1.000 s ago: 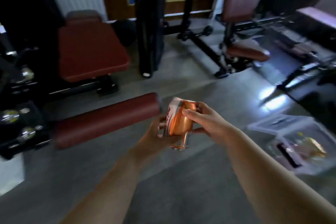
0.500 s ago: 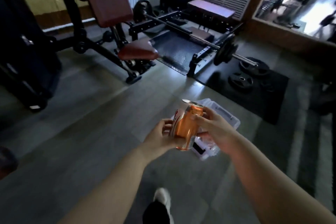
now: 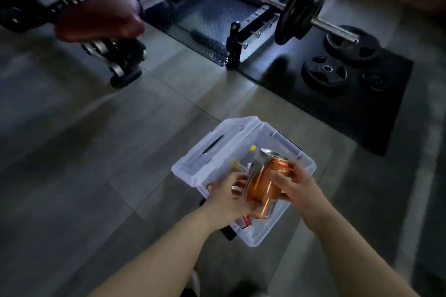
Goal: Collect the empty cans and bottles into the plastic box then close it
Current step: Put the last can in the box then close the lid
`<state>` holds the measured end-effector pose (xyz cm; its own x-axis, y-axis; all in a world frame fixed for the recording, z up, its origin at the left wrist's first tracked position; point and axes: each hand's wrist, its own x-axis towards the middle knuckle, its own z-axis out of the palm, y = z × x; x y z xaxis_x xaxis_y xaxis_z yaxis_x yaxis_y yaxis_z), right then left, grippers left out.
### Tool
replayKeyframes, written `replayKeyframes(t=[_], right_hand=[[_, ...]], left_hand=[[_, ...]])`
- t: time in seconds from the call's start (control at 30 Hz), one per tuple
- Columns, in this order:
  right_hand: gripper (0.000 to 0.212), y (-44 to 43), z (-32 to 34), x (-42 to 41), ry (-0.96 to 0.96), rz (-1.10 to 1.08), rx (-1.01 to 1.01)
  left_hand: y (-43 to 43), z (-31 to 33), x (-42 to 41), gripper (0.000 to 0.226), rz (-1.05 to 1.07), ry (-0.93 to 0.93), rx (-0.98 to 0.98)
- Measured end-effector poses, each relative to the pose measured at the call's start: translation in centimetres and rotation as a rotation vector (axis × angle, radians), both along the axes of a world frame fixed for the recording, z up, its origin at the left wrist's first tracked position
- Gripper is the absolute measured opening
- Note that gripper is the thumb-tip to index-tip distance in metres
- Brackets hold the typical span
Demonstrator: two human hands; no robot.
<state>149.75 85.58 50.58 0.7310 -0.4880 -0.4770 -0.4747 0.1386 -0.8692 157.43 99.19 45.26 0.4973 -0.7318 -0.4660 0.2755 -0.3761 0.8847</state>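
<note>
One orange can is in the air, held between two hands directly over one clear plastic box on the grey floor. The left hand cups the can's lower side from the left with fingers curled around it, and the right hand presses fingers and thumb against its right side, so both hands are clamped on the can. The can is a smooth metal cylinder with a glossy copper-orange skin, a silvery top rim and a white patch on its left face; it tilts with the top leaning away from the person.

The box is a translucent, thin-walled rectangular tub with rounded corners. Its one lid stands open along the far-left edge, with a dark slot-shaped handle in it. Inside, two yellow caps show, apparently on clear bottles, and a red and white can lies near the near-left corner; anything else under the hands is hidden.

Beyond the box lies a black rubber mat carrying three round black weight plates laid flat. One steel barbell loaded with black plates crosses above them. A diamond-patterned metal platform sits further left, and a dark red padded seat, blurred, is at upper left.
</note>
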Motion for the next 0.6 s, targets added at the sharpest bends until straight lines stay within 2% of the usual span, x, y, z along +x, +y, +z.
replayKeyframes(t=[0.1, 0.27, 0.37, 0.47, 0.5, 0.6], right_hand=[[0.029, -4.9, -9.3, 1.3, -0.001, -0.028, -0.007], [0.032, -10.7, -24.4, 4.9, -0.054, -0.141, -0.076], [0.049, -11.6, -32.3, 6.6, -0.095, -0.135, -0.133], [0.067, -10.9, -37.4, 7.8, -0.085, -0.073, -0.164], [0.065, -10.7, -38.5, 8.1, -0.063, -0.053, -0.166], [0.038, -9.8, -40.4, 8.6, 0.086, 0.032, -0.290]], left_hand=[[-5.9, -8.6, 0.6, 0.060, -0.036, 0.001, 0.026], [-11.9, -21.9, 4.4, 0.039, 0.006, -0.092, 0.009], [-12.1, -28.4, 6.4, 0.047, 0.044, -0.199, 0.052], [-11.1, -32.2, 7.9, 0.050, 0.023, -0.278, 0.123], [-10.8, -33.0, 8.3, 0.052, 0.007, -0.290, 0.156], [-10.0, -34.3, 8.4, 0.053, -0.039, -0.268, 0.258]])
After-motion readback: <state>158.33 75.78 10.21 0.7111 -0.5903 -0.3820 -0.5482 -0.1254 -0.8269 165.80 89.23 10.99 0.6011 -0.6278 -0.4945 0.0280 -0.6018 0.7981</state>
